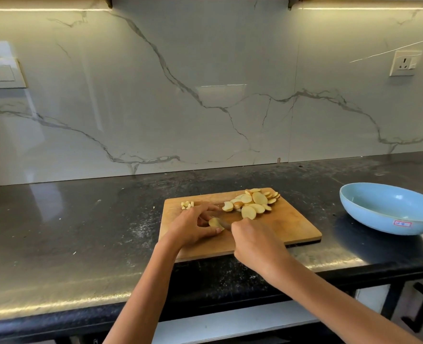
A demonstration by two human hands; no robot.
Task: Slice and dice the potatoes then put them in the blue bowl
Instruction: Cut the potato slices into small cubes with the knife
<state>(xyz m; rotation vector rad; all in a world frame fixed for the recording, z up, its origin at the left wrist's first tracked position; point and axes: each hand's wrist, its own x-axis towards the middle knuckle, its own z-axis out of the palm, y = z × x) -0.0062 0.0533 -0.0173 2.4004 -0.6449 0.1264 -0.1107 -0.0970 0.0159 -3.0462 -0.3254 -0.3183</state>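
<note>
Dicing one slice (215, 223) right now: your right hand (255, 242) grips the knife (224, 224), your left hand (195, 225) pinches the slice on the board (292, 227). Tuck those fingertips back. Slices pile (252, 202) and dice (187, 204) sit farther back; the blue bowl (389, 209) waits empty on the counter (81, 232), right.

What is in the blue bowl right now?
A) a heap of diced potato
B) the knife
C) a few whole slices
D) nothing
D: the blue bowl shows only its bare inside, while the potato slices and the few diced bits lie on the cutting board.
</note>
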